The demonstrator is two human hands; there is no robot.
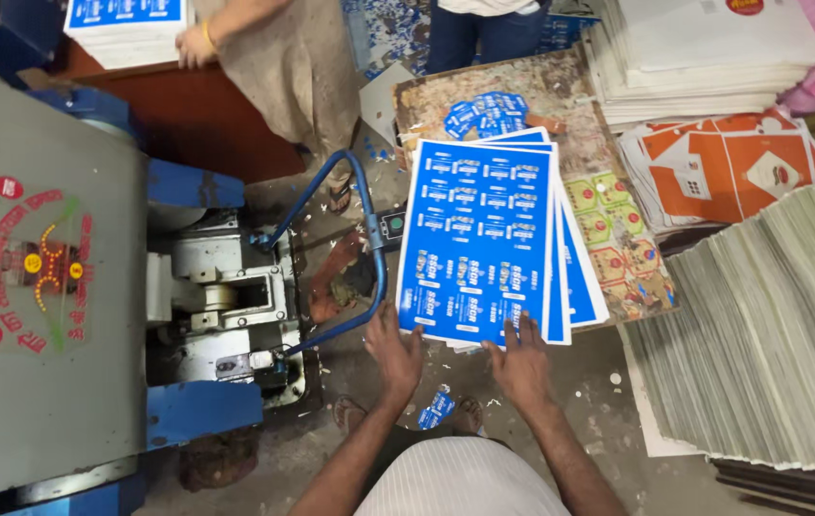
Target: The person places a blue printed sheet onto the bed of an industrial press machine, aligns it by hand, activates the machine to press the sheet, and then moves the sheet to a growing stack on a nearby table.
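Both my hands sit low in the frame's centre: my left hand and right hand each rest flat, grip open, fingers spread on the near edge of the stack of blue printed cardboard sheets, which lies on the worn wooden surface at centre frame, beside the grey press machine at left.

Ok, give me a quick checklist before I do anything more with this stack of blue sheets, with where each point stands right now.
1. Left hand on the near edge of the blue printed sheets: ok.
2. Right hand on the same edge: ok.
3. Stack squared: not ok, lower sheets fan out to the right.
4. Sheets resting on the worn board: ok.
5. Blue guard bar apart from the stack: cannot tell.
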